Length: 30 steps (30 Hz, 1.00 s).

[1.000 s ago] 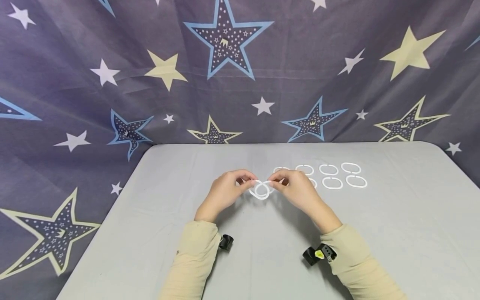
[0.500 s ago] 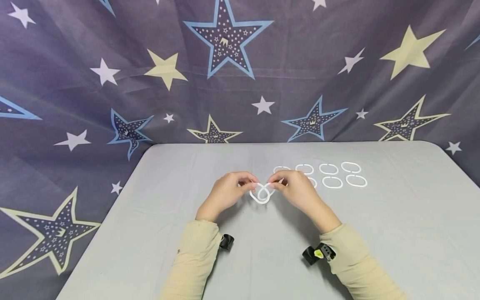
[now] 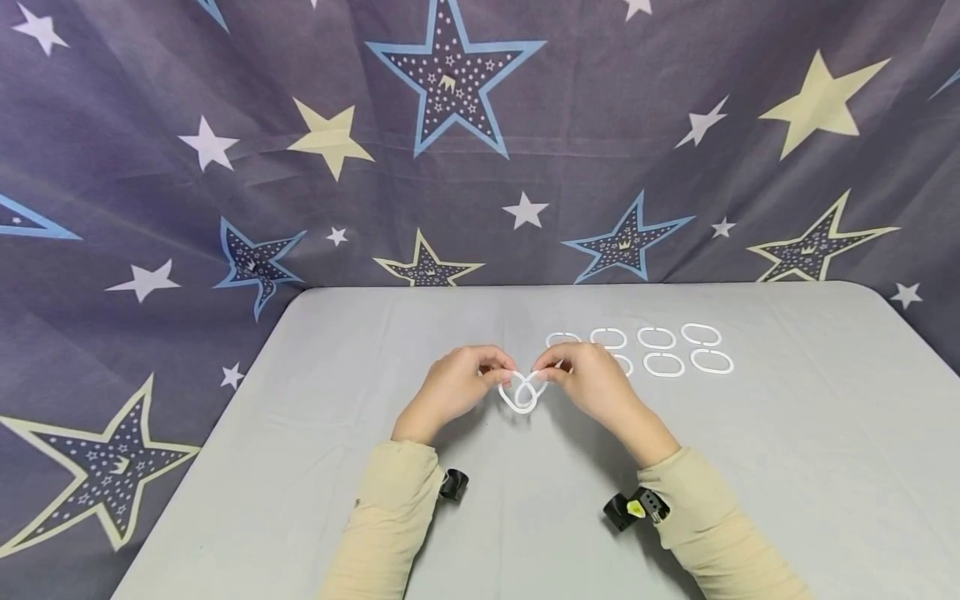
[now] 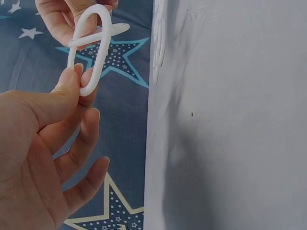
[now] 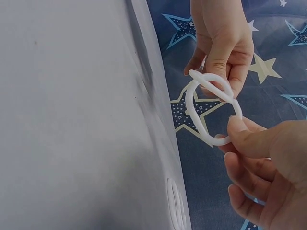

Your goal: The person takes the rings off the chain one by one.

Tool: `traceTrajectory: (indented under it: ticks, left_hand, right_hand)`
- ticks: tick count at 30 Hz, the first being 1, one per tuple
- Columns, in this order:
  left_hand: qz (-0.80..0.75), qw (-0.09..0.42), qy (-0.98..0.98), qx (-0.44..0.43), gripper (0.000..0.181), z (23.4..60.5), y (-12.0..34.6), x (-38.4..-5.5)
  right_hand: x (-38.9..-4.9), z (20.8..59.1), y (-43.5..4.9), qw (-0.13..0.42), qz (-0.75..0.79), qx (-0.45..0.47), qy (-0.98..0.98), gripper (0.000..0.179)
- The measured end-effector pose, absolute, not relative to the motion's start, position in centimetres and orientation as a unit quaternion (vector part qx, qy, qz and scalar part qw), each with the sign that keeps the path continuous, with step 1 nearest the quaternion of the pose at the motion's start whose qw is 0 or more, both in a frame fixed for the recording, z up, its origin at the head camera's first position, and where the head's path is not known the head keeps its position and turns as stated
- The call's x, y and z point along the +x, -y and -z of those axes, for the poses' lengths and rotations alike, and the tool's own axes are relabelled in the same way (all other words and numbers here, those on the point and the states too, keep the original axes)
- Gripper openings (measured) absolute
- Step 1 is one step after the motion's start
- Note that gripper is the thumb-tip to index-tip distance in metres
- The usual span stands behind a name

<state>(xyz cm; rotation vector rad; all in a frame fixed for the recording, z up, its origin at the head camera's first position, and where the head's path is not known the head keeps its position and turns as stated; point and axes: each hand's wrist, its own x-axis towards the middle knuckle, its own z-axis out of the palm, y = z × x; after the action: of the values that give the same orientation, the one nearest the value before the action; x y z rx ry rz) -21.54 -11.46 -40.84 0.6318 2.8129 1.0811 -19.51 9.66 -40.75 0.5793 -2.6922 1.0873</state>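
Observation:
Over the middle of the table, two white oval plastic chain links are hooked through each other between the hands. My left hand pinches one link near its end, between thumb and index finger. Its other fingers are loosely bent, as the left wrist view shows. Opposite it, my right hand pinches the other link with thumb and forefinger. In the head view the two crossed links form a heart-like shape. Fingertips cover the outer end of each link.
Several matching white links lie in two rows at the back right of the grey table, some partly behind the right hand. A star-patterned curtain hangs behind the table. Black wrist devices sit at both cuffs.
Both hands have come slightly down toward the person, and the linked pieces hang lower. Their overlap looks narrower, more heart-shaped than a second ago. The grip of each hand stays.

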Motion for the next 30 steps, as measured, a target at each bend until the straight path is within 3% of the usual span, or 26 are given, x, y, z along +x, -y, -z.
traceTrajectory:
  ticks: [30]
  left_hand:
    - [-0.347, 0.024, -0.917, 0.194, 0.006, 40.33, 11.57, -21.1]
  right_hand:
    - [-19.52, 40.94, -9.98, 0.14, -0.315, 0.179, 0.921, 0.007]
